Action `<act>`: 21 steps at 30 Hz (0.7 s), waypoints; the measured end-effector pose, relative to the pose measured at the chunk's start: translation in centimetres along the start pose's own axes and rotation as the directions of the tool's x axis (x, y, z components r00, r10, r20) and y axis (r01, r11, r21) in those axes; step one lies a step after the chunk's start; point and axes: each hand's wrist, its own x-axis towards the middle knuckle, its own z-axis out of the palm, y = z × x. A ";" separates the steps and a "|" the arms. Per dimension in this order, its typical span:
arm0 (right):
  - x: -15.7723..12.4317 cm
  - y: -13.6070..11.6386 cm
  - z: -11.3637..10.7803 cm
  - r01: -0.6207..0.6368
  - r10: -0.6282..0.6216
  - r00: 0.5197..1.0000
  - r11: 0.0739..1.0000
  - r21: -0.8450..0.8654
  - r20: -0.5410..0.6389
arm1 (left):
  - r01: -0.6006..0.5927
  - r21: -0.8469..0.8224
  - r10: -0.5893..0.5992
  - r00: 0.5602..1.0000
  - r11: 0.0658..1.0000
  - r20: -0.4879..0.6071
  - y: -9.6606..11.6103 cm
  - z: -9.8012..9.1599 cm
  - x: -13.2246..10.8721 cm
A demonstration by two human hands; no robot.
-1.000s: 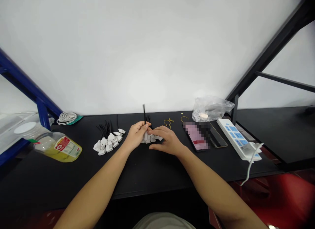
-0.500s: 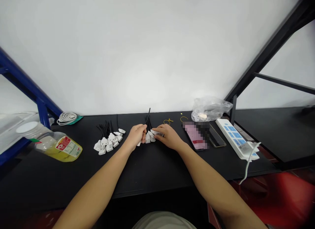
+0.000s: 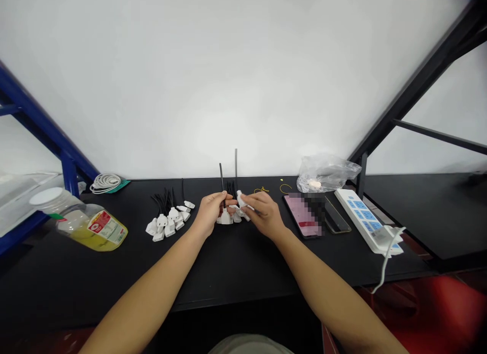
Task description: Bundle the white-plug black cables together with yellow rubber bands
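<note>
At the middle of the black table [image 3: 236,262], my left hand [image 3: 210,212] is closed on a white plug with a black cable [image 3: 221,179] that stands upright. Close beside it, my right hand [image 3: 263,212] pinches another white plug [image 3: 240,198] whose black cable points straight up. Between and under the hands lies a small heap of the same white plugs [image 3: 233,218] with black leads. A second pile of white plugs [image 3: 167,219] with black cables lies to the left of my left hand.
A tipped bottle of yellow liquid [image 3: 89,224] lies far left, a coiled white cable [image 3: 104,181] behind it. To the right are gold wire ties [image 3: 262,189], a phone [image 3: 304,214], a clear plastic bag [image 3: 327,172] and a white power strip [image 3: 367,217]. Dark shelf struts rise at the right.
My right hand has lifted a plug off the heap so that its cable now stands upright. The cable in my left hand has swung upright too.
</note>
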 end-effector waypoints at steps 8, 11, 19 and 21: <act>-0.1 -0.5 0.5 0.179 -0.173 0.942 0.984 0.003 0.288 | 0.009 -0.062 -0.008 1.000 0.998 0.015 0.6 0.8 -1.4; -0.1 -0.8 0.1 0.145 -0.138 0.920 0.989 0.011 0.368 | -0.046 -0.087 0.051 0.997 0.995 0.063 0.0 1.3 -1.5; -0.1 -1.1 -0.7 -0.100 0.085 0.990 0.986 0.133 0.116 | -0.316 0.174 0.282 0.940 0.933 0.193 -1.3 2.0 -3.1; -0.1 -1.1 -1.0 -0.187 0.182 0.982 0.970 0.152 0.046 | -0.387 0.307 0.291 0.903 0.869 0.316 -1.7 2.1 -3.7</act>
